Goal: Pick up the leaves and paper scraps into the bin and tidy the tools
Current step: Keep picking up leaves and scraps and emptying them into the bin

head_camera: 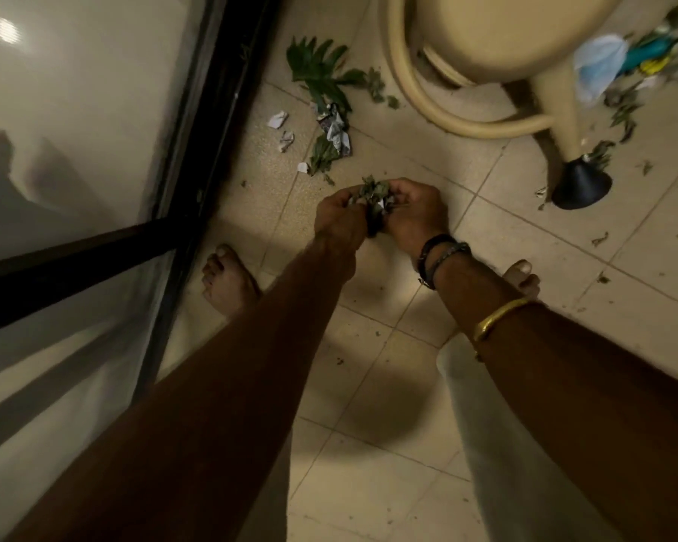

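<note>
Pale beige floor tiles [368, 483] with thin grout lines fill the middle and lower right, dimly lit, with a round shadow at centre bottom. Along the left runs a glass door [75, 111] in a dark frame [216, 111], a small bright reflection [6, 31] at its upper left. A beige plastic chair [505, 33] stands upper right, one leg ending in a black foot cap [580, 185].

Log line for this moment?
left hand, right hand: hold leaf bundle | leaves, paper scraps: on floor | bin: not in view

Head view, steeply down, near left hand [339, 217], right hand [412, 217].
</note>
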